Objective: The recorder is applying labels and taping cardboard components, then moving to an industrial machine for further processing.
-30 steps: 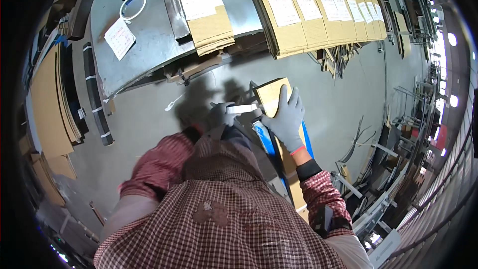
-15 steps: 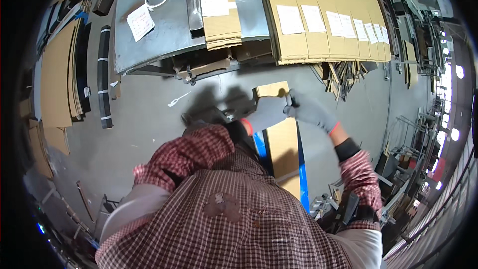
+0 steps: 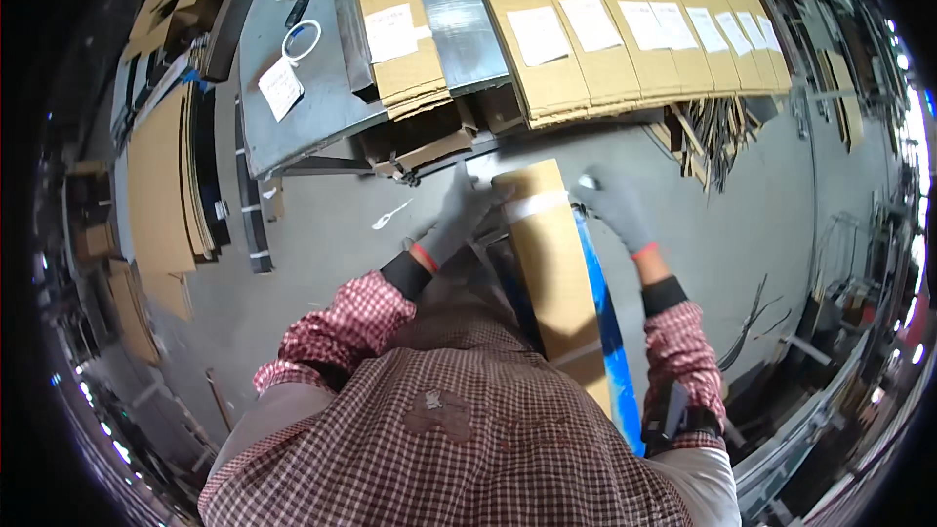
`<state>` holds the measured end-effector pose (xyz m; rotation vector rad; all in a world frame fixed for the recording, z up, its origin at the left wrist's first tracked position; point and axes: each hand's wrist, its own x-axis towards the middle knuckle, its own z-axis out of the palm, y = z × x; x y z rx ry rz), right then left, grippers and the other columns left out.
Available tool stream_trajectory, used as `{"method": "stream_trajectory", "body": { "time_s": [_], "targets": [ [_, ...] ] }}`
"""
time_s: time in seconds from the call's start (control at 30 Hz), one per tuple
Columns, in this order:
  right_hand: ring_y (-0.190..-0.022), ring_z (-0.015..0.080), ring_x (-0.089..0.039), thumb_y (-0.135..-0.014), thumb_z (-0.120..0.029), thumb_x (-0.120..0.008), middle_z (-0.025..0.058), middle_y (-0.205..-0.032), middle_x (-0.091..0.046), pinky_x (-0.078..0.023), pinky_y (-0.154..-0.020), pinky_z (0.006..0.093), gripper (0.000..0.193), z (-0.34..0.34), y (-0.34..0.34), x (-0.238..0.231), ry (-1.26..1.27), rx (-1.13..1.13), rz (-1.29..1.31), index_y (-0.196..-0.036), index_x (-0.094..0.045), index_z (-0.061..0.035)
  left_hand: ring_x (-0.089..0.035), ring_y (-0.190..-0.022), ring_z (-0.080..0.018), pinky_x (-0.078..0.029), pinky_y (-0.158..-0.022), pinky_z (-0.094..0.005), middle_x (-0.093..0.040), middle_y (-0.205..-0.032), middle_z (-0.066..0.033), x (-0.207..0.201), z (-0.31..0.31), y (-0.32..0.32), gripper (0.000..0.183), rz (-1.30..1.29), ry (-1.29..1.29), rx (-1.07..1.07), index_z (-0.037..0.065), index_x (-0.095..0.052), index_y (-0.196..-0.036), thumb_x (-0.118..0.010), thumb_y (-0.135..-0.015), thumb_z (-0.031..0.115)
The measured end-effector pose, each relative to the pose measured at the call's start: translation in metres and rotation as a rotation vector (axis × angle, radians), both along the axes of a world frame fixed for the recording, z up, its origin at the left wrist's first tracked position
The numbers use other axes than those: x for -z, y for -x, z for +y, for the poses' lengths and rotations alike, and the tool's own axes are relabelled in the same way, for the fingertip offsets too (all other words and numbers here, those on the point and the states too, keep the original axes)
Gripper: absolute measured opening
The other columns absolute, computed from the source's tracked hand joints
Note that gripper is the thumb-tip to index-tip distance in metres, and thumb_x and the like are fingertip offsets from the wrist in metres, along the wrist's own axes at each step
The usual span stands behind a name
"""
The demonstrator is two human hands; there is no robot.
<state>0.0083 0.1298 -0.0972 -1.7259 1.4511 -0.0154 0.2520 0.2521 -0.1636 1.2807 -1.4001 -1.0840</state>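
A long, narrow bundle of brown cardboard [image 3: 558, 268] extends from below my chest toward the table, with a pale band [image 3: 536, 206] across its far end. My left hand [image 3: 459, 215], in a grey glove, is at the bundle's far left edge, thumb up and fingers apart, fingertips reaching the edge. Off the right edge is my right hand [image 3: 617, 210], also gloved and slightly blurred. Its fingers are curled, and a small whitish thing [image 3: 587, 182] shows at their tips, too smeared to name. Blue sheeting [image 3: 610, 332] lies along the bundle's right side.
Ahead stands a metal table [image 3: 327, 112] with stacked flat cardboard [image 3: 605, 73] bearing paper sheets, plus white rings [image 3: 302, 40]. Thin strips [image 3: 717, 141] hang beneath its right side. More cardboard sheets [image 3: 161, 190] stand at left, near a long dark bar [image 3: 251, 205].
My hands were together over the bundle's far end; now they are apart, left hand to its left side and right hand to its right. The pale band now shows across the far end.
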Motion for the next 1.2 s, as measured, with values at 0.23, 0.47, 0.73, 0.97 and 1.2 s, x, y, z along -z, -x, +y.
{"method": "stream_trajectory", "body": {
  "time_s": [0.23,0.47,0.73,0.97,1.2],
  "targets": [
    [-0.101,0.0239,-0.061,-0.089,-0.025,-0.066,0.0129,-0.113,-0.062,-0.049,-0.087,0.0374,0.049,0.087,0.039,-0.063,-0.142,0.255,-0.404,-0.129,-0.049,-0.0015,-0.054,-0.117,-0.0172,-0.045,-0.098,-0.0321,-0.058,-0.128,-0.0086,-0.115,-0.024,-0.031,0.044,0.326,-0.352,0.132,0.000,-0.051,-0.132,-0.061,-0.094,0.018],
    [-0.122,0.0200,-0.047,-0.069,-0.016,-0.081,0.0121,-0.133,-0.051,-0.046,-0.094,0.0351,0.081,0.175,-0.006,-0.121,-0.319,0.217,-0.598,-0.138,-0.042,0.0001,-0.055,-0.118,-0.0235,-0.045,-0.101,-0.0351,-0.055,-0.130,-0.0179,-0.304,-0.195,-0.204,0.061,0.696,0.294,0.000,-0.001,-0.035,-0.141,-0.044,-0.100,0.043],
    [-0.104,0.0203,-0.062,-0.084,-0.027,-0.064,0.0111,-0.116,-0.062,-0.050,-0.090,0.0337,0.055,-0.126,-0.285,-0.154,-0.210,0.125,-1.108,-0.127,-0.051,0.0029,-0.057,-0.106,-0.0181,-0.046,-0.093,-0.0327,-0.056,-0.128,-0.0092,-0.126,-0.009,-0.275,0.044,-0.010,-0.246,0.146,0.000,-0.044,-0.133,-0.055,-0.096,0.020],
    [-0.088,0.0213,-0.068,-0.089,-0.029,-0.063,0.0120,-0.104,-0.069,-0.055,-0.081,0.0343,0.039,-0.298,-0.438,-0.036,-0.490,0.185,-0.951,-0.113,-0.063,0.0017,-0.064,-0.089,-0.0255,-0.050,-0.071,-0.0389,-0.068,-0.094,-0.0102,0.011,0.198,-0.288,0.026,-0.238,-0.496,-0.485,0.010,-0.067,-0.090,-0.061,-0.088,0.035],
    [-0.094,0.0286,-0.067,-0.093,-0.040,-0.056,0.0182,-0.106,-0.069,-0.052,-0.083,0.0372,0.050,-0.340,-0.466,-0.045,0.069,-0.150,-0.383,-0.104,-0.067,0.0072,-0.059,-0.105,-0.0246,-0.048,-0.088,-0.0359,-0.062,-0.114,-0.0120,-0.024,0.131,-0.270,0.031,0.116,-0.367,-0.138,0.002,-0.057,-0.119,-0.053,-0.097,0.023]
  ]
}}
